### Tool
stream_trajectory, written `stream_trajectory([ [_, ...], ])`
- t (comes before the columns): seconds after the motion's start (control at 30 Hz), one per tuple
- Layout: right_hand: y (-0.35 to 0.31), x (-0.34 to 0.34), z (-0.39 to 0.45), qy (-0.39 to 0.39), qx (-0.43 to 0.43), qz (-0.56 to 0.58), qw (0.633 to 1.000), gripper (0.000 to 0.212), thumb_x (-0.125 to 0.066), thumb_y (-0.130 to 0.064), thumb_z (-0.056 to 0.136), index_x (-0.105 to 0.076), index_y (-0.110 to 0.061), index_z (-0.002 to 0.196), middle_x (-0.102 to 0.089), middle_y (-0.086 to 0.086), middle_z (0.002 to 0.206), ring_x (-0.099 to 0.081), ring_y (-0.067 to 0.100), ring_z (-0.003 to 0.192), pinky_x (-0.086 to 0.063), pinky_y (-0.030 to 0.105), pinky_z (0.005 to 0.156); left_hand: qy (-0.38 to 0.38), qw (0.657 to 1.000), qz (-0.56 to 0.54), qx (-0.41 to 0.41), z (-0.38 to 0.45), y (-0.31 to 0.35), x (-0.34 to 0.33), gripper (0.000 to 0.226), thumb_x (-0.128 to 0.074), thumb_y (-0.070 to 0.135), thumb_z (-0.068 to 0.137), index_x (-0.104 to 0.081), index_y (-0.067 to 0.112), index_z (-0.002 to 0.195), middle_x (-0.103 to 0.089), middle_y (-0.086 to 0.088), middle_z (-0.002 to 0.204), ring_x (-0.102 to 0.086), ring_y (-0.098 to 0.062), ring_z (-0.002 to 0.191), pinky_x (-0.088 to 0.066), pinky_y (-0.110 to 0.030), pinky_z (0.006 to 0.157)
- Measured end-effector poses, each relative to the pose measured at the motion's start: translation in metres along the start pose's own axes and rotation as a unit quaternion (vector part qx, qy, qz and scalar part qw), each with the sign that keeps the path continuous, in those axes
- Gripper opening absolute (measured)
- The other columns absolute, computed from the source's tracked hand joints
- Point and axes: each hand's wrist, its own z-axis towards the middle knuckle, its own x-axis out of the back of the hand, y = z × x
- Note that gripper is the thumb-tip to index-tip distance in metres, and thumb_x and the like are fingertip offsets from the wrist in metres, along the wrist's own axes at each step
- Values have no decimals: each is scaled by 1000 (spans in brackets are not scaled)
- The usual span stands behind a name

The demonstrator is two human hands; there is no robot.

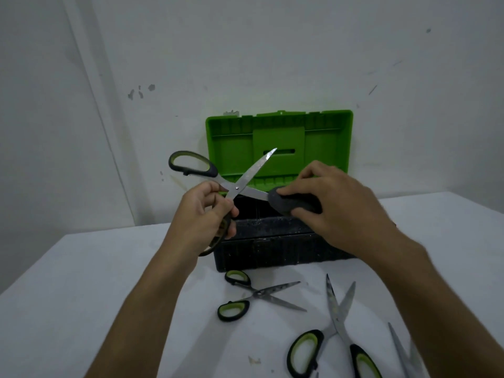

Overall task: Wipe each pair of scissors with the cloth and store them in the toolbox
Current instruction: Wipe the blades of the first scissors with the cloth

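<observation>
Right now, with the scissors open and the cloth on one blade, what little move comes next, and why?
Probably slide the dark cloth in the right hand outward along the blade toward its tip. The left hand holds the open scissors by a handle, and the cloth is wrapped around only that blade; the other blade looks spotty.

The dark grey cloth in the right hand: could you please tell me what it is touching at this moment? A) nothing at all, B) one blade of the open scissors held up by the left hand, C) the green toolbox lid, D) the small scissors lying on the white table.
B: the dark grey cloth gripped by the right hand wraps the lower blade of the open green-and-black-handled scissors, whose lower handle the left hand holds.
</observation>
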Motion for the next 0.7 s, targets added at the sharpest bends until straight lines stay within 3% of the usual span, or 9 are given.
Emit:
stream_trajectory([
  [0.1, 4, 12, -4, 39, -2, -11, 999, 40, -70, -35, 87, -62, -44, 125, -50, -12, 109, -49, 12, 98, -45, 30, 67, 22, 999, 23, 9, 3, -2, 6, 17, -50, 1, 97, -49, -5, 113, -60, -15, 76, -55, -14, 40, -49, -23, 43],
  [0.2, -9, 8, -4, 65, 21, -4, 998, 43, -70, -35, 86, -62, -41, 128, -51, -9, 114, -50, 14, 100, -47, 30, 66, 15, 998, 64, -18, 0, 1, -3, 7, -50, 2, 98, -51, 2, 104, -62, -10, 71, -55, -16, 39, -49, -26, 43],
  [0.33, -24, -9, -3, 14, 38, 0, 999, 44, -68, -36, 88, -59, -42, 131, -49, -8, 117, -50, 16, 105, -51, 34, 67, 3, 995, 89, -32, -5, 5, -11, 17, -52, 3, 97, -51, 18, 87, -62, -4, 66, -56, -17, 40, -48, -27, 44],
  [0.53, -7, 14, -9, -66, -7, -63, 996, 41, -63, -38, 91, -56, -50, 129, -45, -15, 113, -46, 11, 107, -41, 31, 73, 48, 994, 90, -26, 1, 0, 2, 7, -51, 3, 97, -51, 4, 104, -62, -10, 74, -55, -15, 40, -48, -25, 44],
  [0.7, -8, 12, -5, 43, 11, -4, 999, 43, -70, -36, 87, -60, -43, 128, -49, -11, 112, -50, 14, 100, -49, 33, 68, 43, 993, 102, -27, 0, 1, 0, 4, -51, 5, 97, -51, 6, 101, -63, -10, 74, -56, -16, 40, -48, -26, 45],
])
